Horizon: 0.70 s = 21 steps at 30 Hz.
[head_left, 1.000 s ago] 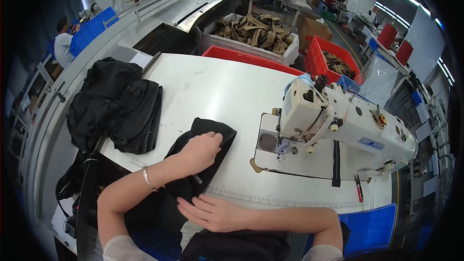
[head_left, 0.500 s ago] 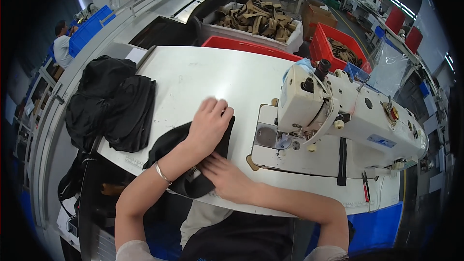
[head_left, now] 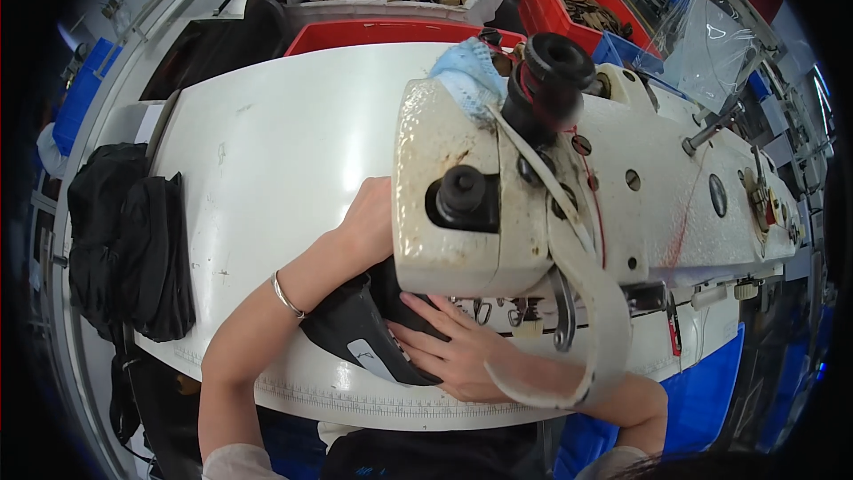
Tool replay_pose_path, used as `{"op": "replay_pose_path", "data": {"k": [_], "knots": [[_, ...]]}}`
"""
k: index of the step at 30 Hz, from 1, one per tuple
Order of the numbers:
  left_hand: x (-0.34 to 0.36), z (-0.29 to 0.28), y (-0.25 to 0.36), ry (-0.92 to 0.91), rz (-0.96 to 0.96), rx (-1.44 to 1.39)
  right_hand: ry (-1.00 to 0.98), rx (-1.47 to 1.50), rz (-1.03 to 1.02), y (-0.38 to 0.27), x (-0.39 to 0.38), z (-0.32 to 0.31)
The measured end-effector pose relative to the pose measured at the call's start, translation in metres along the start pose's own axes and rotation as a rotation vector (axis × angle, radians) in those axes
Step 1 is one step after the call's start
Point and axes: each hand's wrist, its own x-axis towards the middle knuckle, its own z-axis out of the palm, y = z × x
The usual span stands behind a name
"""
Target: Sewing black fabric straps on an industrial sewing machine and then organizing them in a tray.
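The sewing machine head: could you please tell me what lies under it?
Under the sewing machine head a black fabric piece runs in, the right hand flat on it. The left hand reaches beneath; its fingers and the needle area are covered.

White worktable (head_left: 293,124), red bins (head_left: 569,0) behind, blue crate (head_left: 75,107) at left

Bright even overhead light, glare on white table (head_left: 293,124), strong fisheye bending, dark vignetted corners
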Motion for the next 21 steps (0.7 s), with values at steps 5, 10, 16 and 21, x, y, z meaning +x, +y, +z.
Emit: {"op": "replay_pose_path", "data": {"k": [5, 10, 16, 21], "knots": [[0.007, -0.001, -0.001, 0.042, 0.039, -0.324, -0.043, -0.267, 0.08, 0.001, -0.009, 0.0], [0.012, 0.002, -0.001, 0.113, 0.058, -0.643, -0.067, -0.305, 0.145, -0.006, -0.004, -0.009], [0.017, 0.0, -0.004, 0.222, 0.11, -1.028, 0.004, -0.177, 0.142, -0.011, 0.003, -0.02], [-0.023, -0.086, -0.002, -0.132, 0.176, -0.787, 0.288, -0.06, 0.516, 0.013, -0.04, -0.05]]}}
